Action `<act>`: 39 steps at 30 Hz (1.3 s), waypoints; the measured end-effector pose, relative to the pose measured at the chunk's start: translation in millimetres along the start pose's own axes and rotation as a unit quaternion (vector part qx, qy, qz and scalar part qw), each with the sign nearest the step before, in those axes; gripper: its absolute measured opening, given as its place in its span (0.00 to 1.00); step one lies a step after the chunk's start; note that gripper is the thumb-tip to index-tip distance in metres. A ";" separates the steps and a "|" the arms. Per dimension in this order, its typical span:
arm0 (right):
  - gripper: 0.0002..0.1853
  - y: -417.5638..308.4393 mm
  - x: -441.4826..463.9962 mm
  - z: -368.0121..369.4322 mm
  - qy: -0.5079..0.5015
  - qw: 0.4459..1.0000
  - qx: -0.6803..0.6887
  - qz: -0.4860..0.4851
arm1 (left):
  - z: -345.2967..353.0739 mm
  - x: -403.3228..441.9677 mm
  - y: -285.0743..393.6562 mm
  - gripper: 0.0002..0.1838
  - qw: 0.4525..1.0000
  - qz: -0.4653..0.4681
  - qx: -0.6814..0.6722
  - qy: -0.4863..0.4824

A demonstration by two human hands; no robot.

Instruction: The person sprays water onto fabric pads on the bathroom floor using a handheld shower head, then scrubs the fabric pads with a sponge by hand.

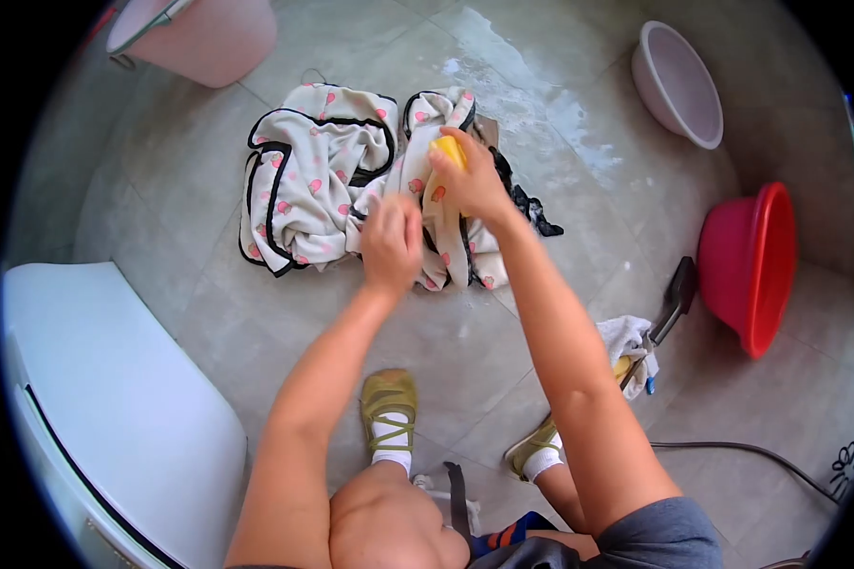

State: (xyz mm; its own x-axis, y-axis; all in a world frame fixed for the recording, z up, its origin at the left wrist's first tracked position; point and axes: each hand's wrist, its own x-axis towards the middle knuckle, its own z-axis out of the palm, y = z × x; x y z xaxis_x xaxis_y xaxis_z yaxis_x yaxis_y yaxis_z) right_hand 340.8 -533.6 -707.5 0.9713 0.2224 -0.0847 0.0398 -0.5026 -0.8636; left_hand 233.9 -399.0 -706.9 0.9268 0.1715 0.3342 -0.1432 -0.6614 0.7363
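A white garment with pink fruit-like prints and black trim lies bunched on the floor tiles. My right hand is closed around a yellow bar of soap, held against the garment's right part. Slightly blurred, my left hand is a fist at the middle of the garment, pinching its fabric. Some dark, wet-looking cloth sticks out from under the garment on the right.
White suds streak the tiles behind the garment. A pink bucket stands at the back left. On the right are a pale basin, a red basin, a black-handled brush, a white rag and a hose. A white appliance stands at left.
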 end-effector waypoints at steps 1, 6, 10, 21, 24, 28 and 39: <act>0.28 -28.8 -0.9 -18.5 -0.093 0.981 0.126 0.113 | 7.5 20.8 -5.7 0.15 0.999 0.006 0.023 0.049; 0.31 -38.6 -24.4 -57.6 -0.197 0.820 0.474 0.254 | 41.8 96.1 -5.6 0.39 0.923 -0.332 0.006 -0.196; 0.40 -10.5 -73.9 -81.4 -0.142 0.742 0.626 0.196 | 35.6 98.2 22.6 0.34 0.942 -0.233 -0.134 -0.201; 0.35 27.2 -181.0 -121.4 0.107 0.848 0.430 0.292 | 43.5 -21.8 64.2 0.09 0.972 0.146 0.004 -0.186; 0.28 22.2 -173.9 -122.0 0.230 0.901 0.249 0.271 | 36.7 -23.2 64.7 0.11 0.973 0.140 0.040 -0.179; 0.24 11.6 -126.1 -108.3 0.300 0.951 -0.074 0.024 | 29.9 -24.0 67.4 0.17 0.983 0.112 0.044 -0.136; 0.20 39.6 -47.9 -60.1 0.155 0.940 -0.301 0.034 | 61.0 -34.9 16.5 0.18 0.982 0.104 0.030 -0.157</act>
State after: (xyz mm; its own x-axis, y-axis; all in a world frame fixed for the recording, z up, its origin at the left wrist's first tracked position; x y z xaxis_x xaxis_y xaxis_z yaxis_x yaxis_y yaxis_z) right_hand 309.9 -614.4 -707.7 0.9943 -0.0345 0.1008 0.0106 -0.9095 -0.4156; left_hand 220.3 -460.5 -742.3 0.9422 -0.1998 0.2688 -0.3291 -0.7012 0.6325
